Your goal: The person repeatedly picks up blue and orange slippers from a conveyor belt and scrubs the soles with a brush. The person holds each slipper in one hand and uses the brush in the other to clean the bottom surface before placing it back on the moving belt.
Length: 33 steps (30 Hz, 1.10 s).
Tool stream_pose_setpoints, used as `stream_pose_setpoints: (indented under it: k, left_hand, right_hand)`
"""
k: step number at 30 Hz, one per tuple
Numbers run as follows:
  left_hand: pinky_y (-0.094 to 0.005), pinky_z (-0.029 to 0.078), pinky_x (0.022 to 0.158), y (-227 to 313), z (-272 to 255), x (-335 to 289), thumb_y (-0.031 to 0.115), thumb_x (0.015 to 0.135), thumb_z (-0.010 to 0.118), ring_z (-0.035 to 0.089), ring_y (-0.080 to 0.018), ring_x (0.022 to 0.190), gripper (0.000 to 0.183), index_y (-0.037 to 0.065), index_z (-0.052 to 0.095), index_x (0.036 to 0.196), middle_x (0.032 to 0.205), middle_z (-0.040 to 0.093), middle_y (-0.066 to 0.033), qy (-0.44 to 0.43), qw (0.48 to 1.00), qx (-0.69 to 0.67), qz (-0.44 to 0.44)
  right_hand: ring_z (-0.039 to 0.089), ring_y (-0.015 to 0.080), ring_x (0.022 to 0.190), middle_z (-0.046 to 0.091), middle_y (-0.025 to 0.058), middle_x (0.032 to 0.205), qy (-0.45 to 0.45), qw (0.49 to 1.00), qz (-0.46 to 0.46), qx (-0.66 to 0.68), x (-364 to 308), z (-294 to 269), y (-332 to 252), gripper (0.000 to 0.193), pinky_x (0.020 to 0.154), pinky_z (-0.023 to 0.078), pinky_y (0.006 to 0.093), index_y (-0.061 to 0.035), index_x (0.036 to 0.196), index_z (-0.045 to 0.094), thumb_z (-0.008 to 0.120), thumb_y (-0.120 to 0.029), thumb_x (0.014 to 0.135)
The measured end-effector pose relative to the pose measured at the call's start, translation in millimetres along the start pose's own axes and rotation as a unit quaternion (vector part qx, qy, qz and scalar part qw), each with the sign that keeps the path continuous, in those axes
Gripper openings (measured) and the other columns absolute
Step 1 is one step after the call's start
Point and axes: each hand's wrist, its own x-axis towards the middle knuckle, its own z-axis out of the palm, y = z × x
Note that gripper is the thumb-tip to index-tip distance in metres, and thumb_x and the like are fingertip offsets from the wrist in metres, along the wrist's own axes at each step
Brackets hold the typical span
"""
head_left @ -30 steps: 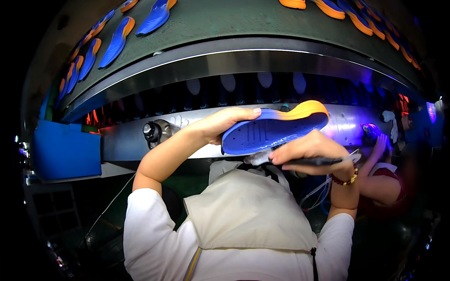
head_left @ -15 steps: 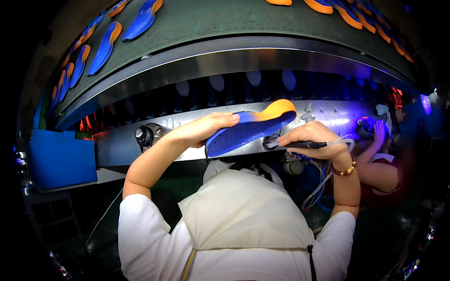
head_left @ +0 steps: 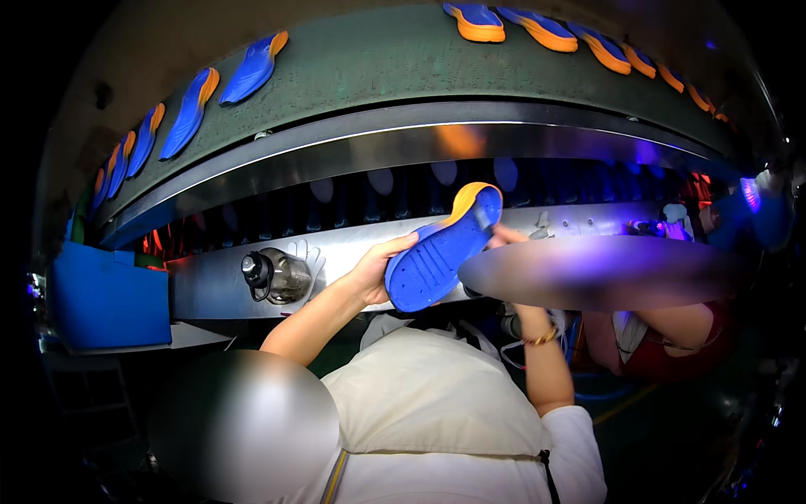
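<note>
My left hand grips a blue and orange shoe sole along its left edge. The sole is tilted with its hollowed blue face turned up toward me; its orange rim curves round the far end. At the right edge of that far end are the fingers of my right hand, closed together. A small grey tip at those fingers meets the blue face. Most of my right hand is hidden behind a blurred patch, as is the slim dark-handled tool with a pale tube that showed in it earlier.
A metal ledge runs beneath the hands, with a dark-capped bottle on its left part. Beyond a steel rail, several blue and orange soles lie on a green conveyor belt. A co-worker's arm is at the right.
The sole has been turned so its blue face shows and its orange end points away. My right hand has come to its far end. The whole view has shifted slightly.
</note>
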Motion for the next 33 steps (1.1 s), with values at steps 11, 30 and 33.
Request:
stream_pose_setpoints:
  k: [11,30,33]
  left_hand:
    - [-0.0566,0.041,0.087,125.7,44.4,-4.8,0.033,0.092,0.025,0.049,-0.042,0.105,0.053,-0.006,0.033,0.126,0.123,0.044,-0.0241,-0.098,0.908,-0.005,0.408]
    - [-0.0384,0.039,0.088,236.8,61.7,218.0,0.038,0.082,0.056,0.05,-0.0305,0.105,0.043,0.007,0.053,0.112,0.109,0.055,-0.0141,0.283,0.215,0.766,0.536]
    - [-0.0386,0.04,0.085,203.9,95.5,176.0,0.033,0.079,0.06,0.05,-0.0306,0.103,0.03,0.005,0.059,0.09,0.099,0.059,-0.0122,0.26,0.336,0.793,0.436]
  right_hand:
    - [0.048,0.01,0.048,0.06,0.0233,0.1,-0.024,0.89,0.182,0.417,-36.2,-69.1,-12.9,0.018,0.047,0.041,0.0182,0.005,0.097,0.058,0.054,-0.006,0.083]
    - [0.061,0.0208,0.082,0.058,0.0205,0.105,0.027,0.91,0.19,0.368,-61.4,-110.5,0.3,0.028,0.075,0.05,0.0281,0.0042,0.103,0.055,0.06,0.002,0.076]
    - [0.06,0.0211,0.084,0.059,0.0199,0.101,0.035,0.906,0.215,0.363,-58.8,-124.3,2.8,0.026,0.078,0.049,0.0297,0.0045,0.1,0.056,0.057,0.005,0.074]
